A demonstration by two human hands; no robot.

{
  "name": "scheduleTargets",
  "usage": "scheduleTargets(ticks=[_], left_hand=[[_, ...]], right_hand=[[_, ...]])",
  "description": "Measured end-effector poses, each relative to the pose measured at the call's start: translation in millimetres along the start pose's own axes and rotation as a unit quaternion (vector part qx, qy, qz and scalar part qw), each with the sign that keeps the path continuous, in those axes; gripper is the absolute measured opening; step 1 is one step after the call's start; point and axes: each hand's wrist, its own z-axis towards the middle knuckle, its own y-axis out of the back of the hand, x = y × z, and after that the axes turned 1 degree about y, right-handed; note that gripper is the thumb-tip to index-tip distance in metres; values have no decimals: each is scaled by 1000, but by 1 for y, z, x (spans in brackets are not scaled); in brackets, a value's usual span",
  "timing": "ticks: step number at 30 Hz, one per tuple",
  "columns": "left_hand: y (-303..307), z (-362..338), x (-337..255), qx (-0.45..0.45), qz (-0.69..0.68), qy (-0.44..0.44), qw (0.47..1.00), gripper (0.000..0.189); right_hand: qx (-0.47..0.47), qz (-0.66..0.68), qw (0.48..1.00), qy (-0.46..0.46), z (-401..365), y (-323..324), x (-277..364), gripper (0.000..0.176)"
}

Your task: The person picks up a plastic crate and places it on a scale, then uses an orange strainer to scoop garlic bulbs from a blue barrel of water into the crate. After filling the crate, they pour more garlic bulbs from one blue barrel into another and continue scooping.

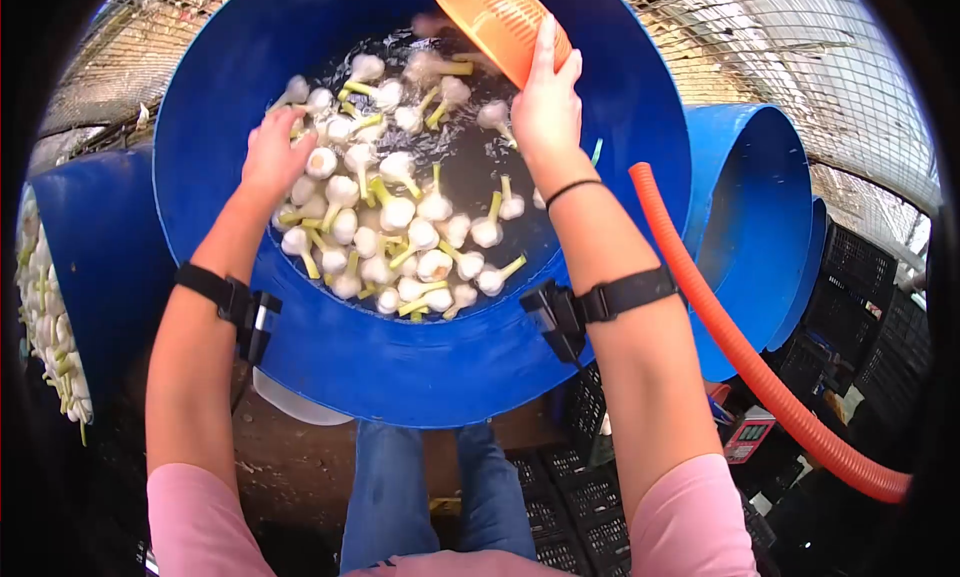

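White garlic bulbs (397, 213) with short green stems float in water inside a large blue drum (420, 377). Over the far right of the drum, my right hand (548, 102) grips an orange plastic colander (503, 25) by its rim and side. The colander is tilted, and its slotted wall shows. My left hand (275, 155) lies at the drum's left side, among the bulbs, with thumb and fingers apart. A bulb and stem show by its fingertips, which are partly hidden.
At the left, another blue drum (110, 227) stands beside a heap of garlic (45, 317). More blue drums (750, 177) are at the right, crossed by an orange corrugated hose (720, 317). Black crates (590, 497) sit below right. Wire mesh (760, 37) runs behind.
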Motion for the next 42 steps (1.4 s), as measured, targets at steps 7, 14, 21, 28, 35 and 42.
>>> scheduleTargets(ticks=[7,14,21,28,35,42], left_hand=[[-51,68,57,162,-114,120,973,99],[-98,9,72,337,-234,320,854,115],[-132,-63,65,405,-428,434,682,99],[-84,-64,12,408,-391,492,662,76],[-95,-79,-26,383,-475,378,696,67],[-100,-97,-61,224,-512,343,755,61]], right_hand=[[158,-85,983,37,12,-121,40,64],[387,-70,919,-26,-48,-145,21,87],[550,13,832,-71,-90,-166,-15,76],[529,252,770,-253,-129,-186,-74,52],[472,391,712,-342,-145,-111,-95,85],[403,523,672,-336,-146,-33,-70,84]])
